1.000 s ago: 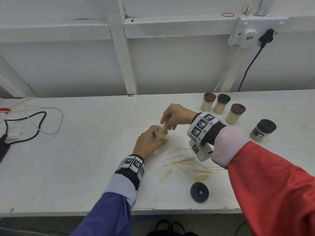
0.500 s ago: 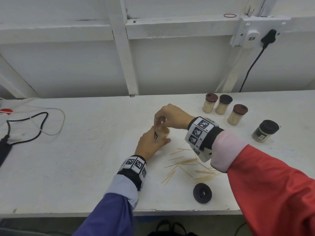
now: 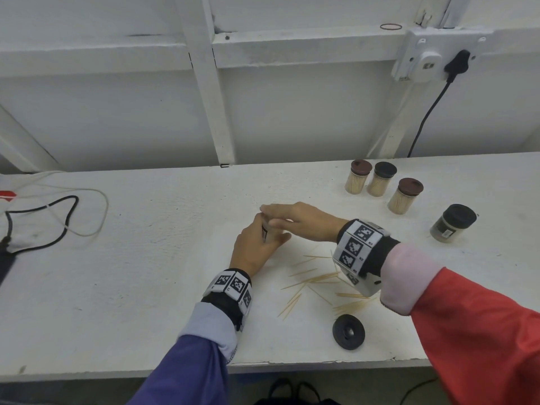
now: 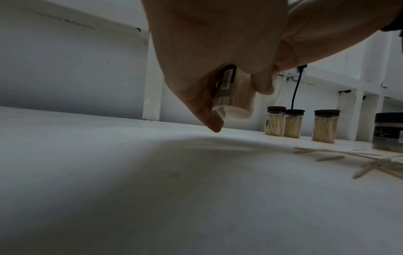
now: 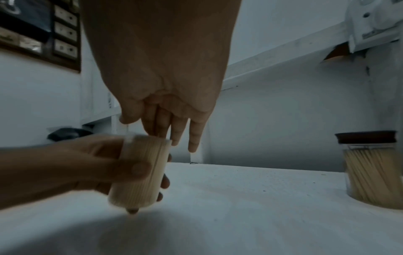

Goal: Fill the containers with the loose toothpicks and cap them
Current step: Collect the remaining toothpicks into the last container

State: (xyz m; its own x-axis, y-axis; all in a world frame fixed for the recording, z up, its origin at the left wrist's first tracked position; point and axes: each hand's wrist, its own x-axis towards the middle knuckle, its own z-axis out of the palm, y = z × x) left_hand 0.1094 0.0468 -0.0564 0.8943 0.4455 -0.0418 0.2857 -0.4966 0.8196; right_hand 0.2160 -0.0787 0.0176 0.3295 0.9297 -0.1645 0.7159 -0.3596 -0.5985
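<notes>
Nearest the table edge: black cap (image 3: 348, 332), lying loose on the white table (image 3: 146, 258), underside up.

Just beyond it, loose toothpicks (image 3: 315, 282) scattered flat, under and beside the right wrist.

Mid-table: left hand (image 3: 255, 247) wrapped round the open container (image 5: 139, 172), thumb and fingers curled on its clear wall. Container is packed with toothpicks, lifted slightly off the table and tilted. Dark label strip on one side.

Right hand (image 3: 295, 219) lies flat over the container's mouth, fingers (image 5: 177, 131) straight and together, holding nothing. Fingertips seem to touch the rim; motion blur makes contact unsure.

Far right: 3 capped containers (image 3: 380, 182) full of toothpicks, close together. A wider dark-lidded jar (image 3: 453, 223) stands apart to their right.

Far left: black and white cables (image 3: 64, 217).
</notes>
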